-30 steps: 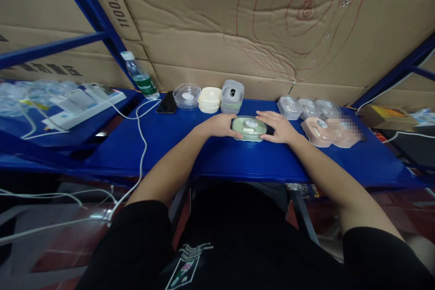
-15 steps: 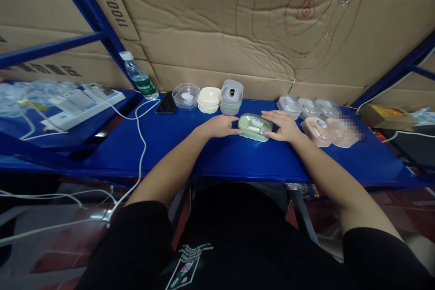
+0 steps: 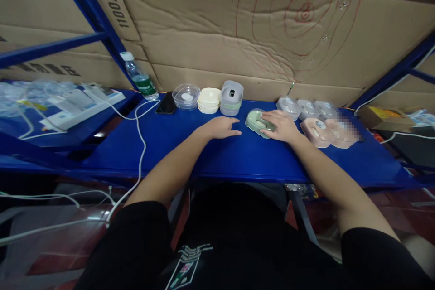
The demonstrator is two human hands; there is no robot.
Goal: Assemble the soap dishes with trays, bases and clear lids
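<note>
A small green lidded container (image 3: 254, 121) with a clear cover and a pale tab on top rests on the blue table, slightly turned. My right hand (image 3: 284, 127) grips its right side, fingers over the lid and thumb at the near edge, hiding part of the round sticker. To the left, my left hand (image 3: 222, 128) is apart from the container, with thumb and fingers spread and nothing between them. Past the right hand stand pink lidded containers (image 3: 316, 133), one partly blurred out, and several greyish lidded ones (image 3: 307, 108) behind.
Along the back stand stacked clear covers (image 3: 186, 97), cream trays (image 3: 208, 99) and purple-grey parts (image 3: 231, 99). A phone (image 3: 166, 103), a water bottle (image 3: 140, 78) and a white cable (image 3: 144, 142) are at the left. A cardboard wall (image 3: 190, 22) closes off the back.
My left hand has let go of the green container. My right hand has shifted it a little to the right and turned it.
</note>
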